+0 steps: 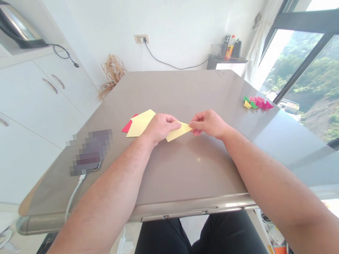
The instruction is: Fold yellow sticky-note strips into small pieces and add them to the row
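The left hand is almost closed, and it has hold of a folded piece of pale yellow paper by its upper part, with the thumb lying on top of the paper. The right hand is also nearly closed; its thumb and index finger pinch the narrow, pointed right end of the same paper. So the folded paper is between the two hands, above or on the smooth grey-brown table; I cannot tell if it touches the surface.

Just beside the left hand, on its left and partly behind it, there are flat sheets of pale yellow paper, and under them a red paper shows its edge. Farther to the left of this hand, and nearer to the person, a blurred dark device lies on the table with a white cable at its lower end. Well apart from the right hand, on its right side, small folded paper pieces in yellow, green and pink stand close together on the table.
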### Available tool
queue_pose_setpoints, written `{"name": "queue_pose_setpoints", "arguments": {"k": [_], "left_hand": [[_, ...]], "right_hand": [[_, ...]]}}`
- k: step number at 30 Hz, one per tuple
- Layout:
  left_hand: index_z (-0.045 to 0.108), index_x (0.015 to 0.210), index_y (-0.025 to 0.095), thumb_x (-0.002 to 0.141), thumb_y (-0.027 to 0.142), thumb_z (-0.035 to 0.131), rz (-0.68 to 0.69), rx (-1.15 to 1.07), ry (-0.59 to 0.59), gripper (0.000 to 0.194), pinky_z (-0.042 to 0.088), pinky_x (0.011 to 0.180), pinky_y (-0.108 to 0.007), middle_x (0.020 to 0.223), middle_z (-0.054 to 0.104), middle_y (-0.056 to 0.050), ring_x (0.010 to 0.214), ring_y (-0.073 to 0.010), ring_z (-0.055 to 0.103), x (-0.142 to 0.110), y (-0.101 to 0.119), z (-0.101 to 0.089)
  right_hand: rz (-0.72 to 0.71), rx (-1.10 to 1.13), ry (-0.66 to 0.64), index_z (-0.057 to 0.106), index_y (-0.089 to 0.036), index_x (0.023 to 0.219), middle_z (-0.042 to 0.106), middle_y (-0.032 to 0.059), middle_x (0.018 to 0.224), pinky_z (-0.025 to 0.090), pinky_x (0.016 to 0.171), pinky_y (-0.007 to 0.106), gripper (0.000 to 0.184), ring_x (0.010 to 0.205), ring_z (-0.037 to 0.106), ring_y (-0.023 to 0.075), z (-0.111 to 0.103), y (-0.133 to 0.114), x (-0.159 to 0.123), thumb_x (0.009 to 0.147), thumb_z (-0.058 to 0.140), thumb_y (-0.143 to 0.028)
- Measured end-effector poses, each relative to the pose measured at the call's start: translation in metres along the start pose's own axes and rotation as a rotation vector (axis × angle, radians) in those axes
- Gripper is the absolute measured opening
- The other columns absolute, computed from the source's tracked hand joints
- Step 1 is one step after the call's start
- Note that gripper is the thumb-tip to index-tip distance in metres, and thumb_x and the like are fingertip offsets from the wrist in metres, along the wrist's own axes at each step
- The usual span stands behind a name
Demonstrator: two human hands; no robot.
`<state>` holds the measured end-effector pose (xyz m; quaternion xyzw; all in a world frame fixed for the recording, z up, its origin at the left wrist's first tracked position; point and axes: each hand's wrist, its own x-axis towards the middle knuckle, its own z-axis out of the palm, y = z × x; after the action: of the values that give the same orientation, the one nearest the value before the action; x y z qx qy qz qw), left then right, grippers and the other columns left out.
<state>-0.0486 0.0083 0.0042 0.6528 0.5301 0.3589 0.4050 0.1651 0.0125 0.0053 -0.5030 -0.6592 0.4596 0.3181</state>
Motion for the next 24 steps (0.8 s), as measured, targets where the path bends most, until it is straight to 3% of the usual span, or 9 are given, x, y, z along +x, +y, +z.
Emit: {"name": "queue_pose_setpoints", "arguments": {"k": [9, 17, 24], "left_hand": [[0.07, 0.071, 0.019, 0.07, 0.039, 0.071, -0.019, -0.013, -0.016, 0.02, 0.035, 0.059, -0.027, 0.066, 0.06, 0.001, 0.062, -0.0126, 0.05, 0.001, -0.003, -0.001], [0.072, 0.076, 0.019, 0.073, 0.038, 0.067, 0.044, 0.04, -0.061, 0.02, 0.037, 0.057, -0.027, 0.073, 0.065, -0.001, 0.065, -0.0139, 0.054, -0.002, 0.0, 0.001], [0.072, 0.076, 0.02, 0.075, 0.041, 0.068, 0.055, 0.063, -0.062, 0.021, 0.034, 0.055, -0.026, 0.069, 0.061, 0.0, 0.061, -0.0129, 0.049, -0.005, 0.003, 0.006]], "right_hand": [[-0.008, -0.025, 0.014, 0.071, -0.019, 0.069, 0.074, 0.0033, 0.066, 0.055, 0.065, 0.027, 0.007, 0.064, 0.068, 0.0164, 0.002, -0.002, -0.002, 0.073, 0.072, -0.025], [-0.032, -0.094, 0.004, 0.07, -0.021, 0.072, 0.071, 0.0005, 0.065, 0.045, 0.058, 0.025, 0.009, 0.065, 0.065, 0.0155, 0.005, -0.002, -0.003, 0.073, 0.068, -0.029], [-0.056, -0.135, 0.083, 0.064, -0.021, 0.067, 0.062, -0.0024, 0.059, 0.036, 0.05, 0.025, 0.013, 0.054, 0.053, 0.0121, 0.014, -0.002, -0.002, 0.073, 0.067, -0.032]]}}
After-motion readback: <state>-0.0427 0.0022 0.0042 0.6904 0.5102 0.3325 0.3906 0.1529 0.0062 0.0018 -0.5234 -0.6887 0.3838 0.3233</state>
